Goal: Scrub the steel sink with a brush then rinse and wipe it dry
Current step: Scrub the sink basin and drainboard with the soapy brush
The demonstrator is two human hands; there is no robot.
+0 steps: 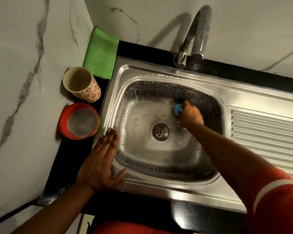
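Marble-look walls meet in a corner behind a black worktop (pixel 69 166) that holds the steel sink (pixel 184 188). With my right hand (pixel 191 114) curled around a blue brush (pixel 178 109), I press it against the far wall of the basin, right of the drain (pixel 160 131); the bristles look dark, though they blur there. Suds streak the floor and walls, so scrubbing seems well along, and the near wall lies back toward me from the brush. My left hand (pixel 102 159) lies flat, fingers straight and together, on the sink's left rim. The tap (pixel 199 34) stands beyond the basin, nearer my right hand. On the left sit a flowered cup (pixel 82 85), seemingly empty, a red tub (pixel 79 121) of cloudy liquid, and a green cloth (pixel 101 53) for drying.
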